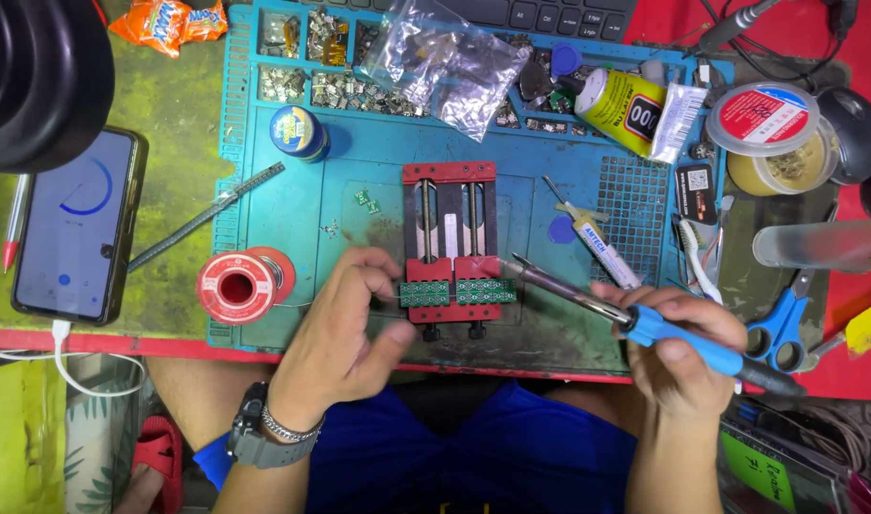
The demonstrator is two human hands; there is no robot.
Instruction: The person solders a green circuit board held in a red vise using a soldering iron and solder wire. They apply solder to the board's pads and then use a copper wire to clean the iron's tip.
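A red and black clamp holder sits on a blue work mat and grips a strip of small green circuit boards. My left hand rests at the strip's left end, fingers curled, thumb and forefinger near the boards; whether it pinches anything I cannot tell. My right hand grips a blue-handled soldering iron. Its metal tip points left and reaches the right end of the green strip.
A red solder spool lies left of my hand, a phone further left. A syringe, yellow glue tube, plastic bag, flux tins and blue scissors surround the mat.
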